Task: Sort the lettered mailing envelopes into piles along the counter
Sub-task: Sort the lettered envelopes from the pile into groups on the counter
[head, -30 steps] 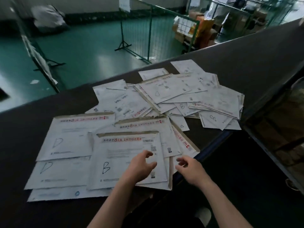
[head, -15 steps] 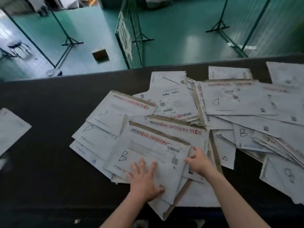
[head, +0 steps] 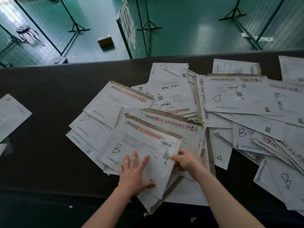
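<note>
Since half a second back the right hand has slid left onto the right edge of the top B envelope and now pinches it, thumb on top, fingers tucked under; the left hand hasn't budged, flat with fingers spread, pressing the same envelope near its bottom edge. My guess is the flat hand pins the stack so only the top one lifts free; it sits on the table atop more envelopes; just left of it is a small D pile; right of it a jumbled heap with D, B and a triangle showing. Many letters in that heap are covered; far left of the B envelope another envelope is cut off, letter unreadable.
</note>
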